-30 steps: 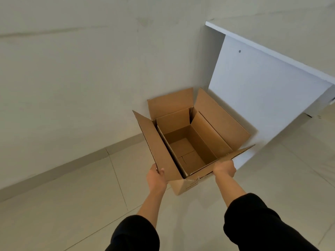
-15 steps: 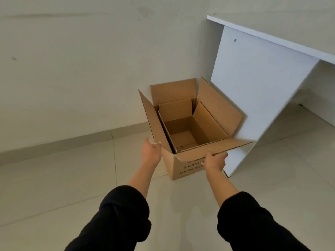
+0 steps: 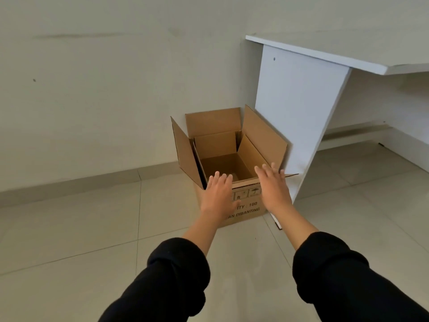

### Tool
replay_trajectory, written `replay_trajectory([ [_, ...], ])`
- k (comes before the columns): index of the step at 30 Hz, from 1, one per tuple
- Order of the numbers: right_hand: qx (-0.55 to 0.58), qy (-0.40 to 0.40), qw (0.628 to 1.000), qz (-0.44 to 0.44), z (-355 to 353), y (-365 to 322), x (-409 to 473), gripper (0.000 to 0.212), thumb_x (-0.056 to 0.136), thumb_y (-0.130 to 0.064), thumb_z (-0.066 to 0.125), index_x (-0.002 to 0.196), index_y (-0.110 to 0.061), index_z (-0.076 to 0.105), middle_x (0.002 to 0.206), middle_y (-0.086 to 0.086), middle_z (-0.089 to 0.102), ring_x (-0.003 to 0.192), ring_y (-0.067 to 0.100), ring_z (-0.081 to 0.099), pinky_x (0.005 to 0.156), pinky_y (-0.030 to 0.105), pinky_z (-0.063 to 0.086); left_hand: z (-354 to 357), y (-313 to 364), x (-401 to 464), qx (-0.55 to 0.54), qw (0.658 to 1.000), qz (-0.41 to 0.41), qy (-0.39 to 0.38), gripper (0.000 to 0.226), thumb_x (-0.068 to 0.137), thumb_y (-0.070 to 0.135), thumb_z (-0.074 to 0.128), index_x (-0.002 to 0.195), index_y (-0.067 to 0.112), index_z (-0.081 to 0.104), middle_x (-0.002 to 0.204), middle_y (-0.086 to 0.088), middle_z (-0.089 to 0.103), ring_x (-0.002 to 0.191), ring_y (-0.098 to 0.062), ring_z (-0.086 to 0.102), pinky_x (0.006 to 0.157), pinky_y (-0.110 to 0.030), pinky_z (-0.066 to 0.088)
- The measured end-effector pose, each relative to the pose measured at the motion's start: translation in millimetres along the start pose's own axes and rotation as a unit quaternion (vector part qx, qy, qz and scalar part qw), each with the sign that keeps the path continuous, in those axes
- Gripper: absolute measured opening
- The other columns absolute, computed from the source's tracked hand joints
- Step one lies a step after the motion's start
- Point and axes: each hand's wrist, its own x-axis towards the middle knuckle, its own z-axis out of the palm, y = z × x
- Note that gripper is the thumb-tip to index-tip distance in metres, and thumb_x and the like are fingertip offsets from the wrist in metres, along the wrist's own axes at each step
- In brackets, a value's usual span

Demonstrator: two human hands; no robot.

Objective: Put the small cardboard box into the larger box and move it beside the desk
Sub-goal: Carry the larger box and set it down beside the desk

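The larger brown cardboard box [image 3: 249,203] stands on the tiled floor with its flaps open, against the wall and right beside the white desk's side panel [image 3: 297,108]. Inside it sits the small cardboard box [image 3: 217,145], open too, its walls showing within the bigger one. My left hand [image 3: 219,196] hovers in front of the box's near edge, fingers spread, holding nothing. My right hand [image 3: 274,187] floats in front of the near right corner, also flat and empty. Both forearms wear black sleeves.
The white desk top [image 3: 325,59] juts out at the upper right, with open floor beneath it. A plain wall [image 3: 104,89] with a low skirting runs behind the box. Pale floor tiles [image 3: 69,240] spread to the left and front.
Both hands have let go of the box and pulled back slightly with fingers spread. The box now rests on the floor beside the desk panel, and the view has risen.
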Motion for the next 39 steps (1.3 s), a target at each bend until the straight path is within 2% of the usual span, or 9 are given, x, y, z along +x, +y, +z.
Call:
replay_trajectory([
  [3, -0.054, -0.054, 0.996, -0.044, 2.8, 14.8, 25.6, 0.076, 0.086, 0.003, 0.057, 0.15, -0.02, 0.023, 0.159, 0.01, 0.021, 0.149, 0.03, 0.005, 0.122, 0.048, 0.005, 10.7, 7.8, 28.9, 0.06, 0.995, -0.065, -0.051, 0.075, 0.086, 0.022, 0.066, 0.147, 0.007, 0.025, 0.147, -0.015, 0.043, 0.144, -0.035, 0.025, 0.122, -0.045, 0.013],
  [6, -0.104, -0.094, 0.986, -0.088, 13.0, 28.9, 47.9, 0.068, 0.09, 0.003, 0.05, 0.15, -0.02, 0.027, 0.156, 0.01, 0.028, 0.147, 0.03, 0.014, 0.122, 0.047, 0.006, 23.1, 4.4, 42.3, 0.082, 0.986, -0.102, -0.105, 0.043, 0.086, 0.01, 0.063, 0.127, 0.005, 0.049, 0.123, -0.014, 0.062, 0.122, -0.034, 0.052, 0.114, -0.044, 0.033],
  [9, -0.115, -0.139, 0.978, -0.106, 37.4, 41.3, 57.6, 0.05, 0.091, -0.003, 0.051, 0.139, -0.017, 0.043, 0.143, 0.009, 0.048, 0.132, 0.029, 0.042, 0.113, 0.041, 0.03, 46.6, -3.2, 53.0, 0.118, 0.983, -0.095, -0.107, 0.026, 0.088, 0.005, 0.058, 0.114, 0.002, 0.056, 0.113, -0.015, 0.066, 0.103, -0.032, 0.064, 0.089, -0.039, 0.049],
  [11, -0.091, -0.155, 0.979, -0.097, 50.9, 46.6, 62.1, 0.042, 0.089, -0.006, 0.052, 0.131, -0.015, 0.049, 0.133, 0.008, 0.056, 0.12, 0.027, 0.05, 0.102, 0.034, 0.042, 64.0, -6.3, 62.6, 0.141, 0.982, -0.086, -0.091, 0.038, 0.089, 0.003, 0.057, 0.125, -0.006, 0.048, 0.123, -0.024, 0.06, 0.111, -0.039, 0.059, 0.094, -0.044, 0.049],
  [14, -0.091, -0.127, 0.981, -0.115, 65.9, 51.0, 81.5, 0.048, 0.087, -0.004, 0.056, 0.134, -0.011, 0.045, 0.134, 0.01, 0.056, 0.123, 0.029, 0.05, 0.105, 0.035, 0.04, 74.1, -10.7, 81.1, 0.16, 0.982, -0.08, -0.068, 0.05, 0.09, 0.0, 0.054, 0.135, -0.01, 0.036, 0.134, -0.03, 0.051, 0.123, -0.046, 0.05, 0.103, -0.05, 0.044],
  [24, -0.079, -0.105, 0.986, -0.099, 64.4, 57.7, 90.3, 0.04, 0.087, -0.005, 0.056, 0.126, -0.011, 0.05, 0.122, 0.009, 0.061, 0.112, 0.028, 0.053, 0.093, 0.032, 0.044, 76.3, -6.7, 96.7, 0.176, 0.981, -0.066, -0.04, 0.046, 0.091, 0.001, 0.053, 0.134, -0.009, 0.04, 0.131, -0.029, 0.055, 0.12, -0.045, 0.053, 0.102, -0.05, 0.046],
  [33, -0.053, -0.173, 0.981, -0.076, 52.6, 51.6, 92.7, 0.028, 0.089, -0.009, 0.046, 0.114, -0.016, 0.057, 0.106, 0.008, 0.063, 0.097, 0.024, 0.056, 0.08, 0.031, 0.05, 61.3, -8.9, 92.7, 0.139, 0.984, -0.084, -0.08, 0.035, 0.088, -0.001, 0.054, 0.123, -0.003, 0.051, 0.122, -0.019, 0.06, 0.113, -0.036, 0.058, 0.099, -0.043, 0.046],
  [36, -0.06, -0.193, 0.976, -0.081, 44.0, 46.7, 101.7, 0.024, 0.09, -0.012, 0.047, 0.11, -0.018, 0.06, 0.107, 0.007, 0.064, 0.098, 0.024, 0.057, 0.083, 0.032, 0.05, 51.7, -9.4, 95.4, 0.14, 0.985, -0.072, -0.076, 0.028, 0.087, -0.001, 0.054, 0.114, 0.004, 0.058, 0.116, -0.014, 0.063, 0.109, -0.033, 0.06, 0.098, -0.041, 0.045],
  [39, -0.097, -0.195, 0.971, -0.1, 39.2, 40.4, 98.5, 0.027, 0.091, -0.005, 0.045, 0.112, -0.015, 0.058, 0.109, 0.008, 0.065, 0.102, 0.027, 0.058, 0.097, 0.038, 0.042, 48.6, -11.5, 89.3, 0.135, 0.987, -0.061, -0.066, 0.029, 0.087, 0.007, 0.056, 0.116, 0.007, 0.056, 0.117, -0.013, 0.062, 0.112, -0.033, 0.058, 0.111, -0.047, 0.035],
])
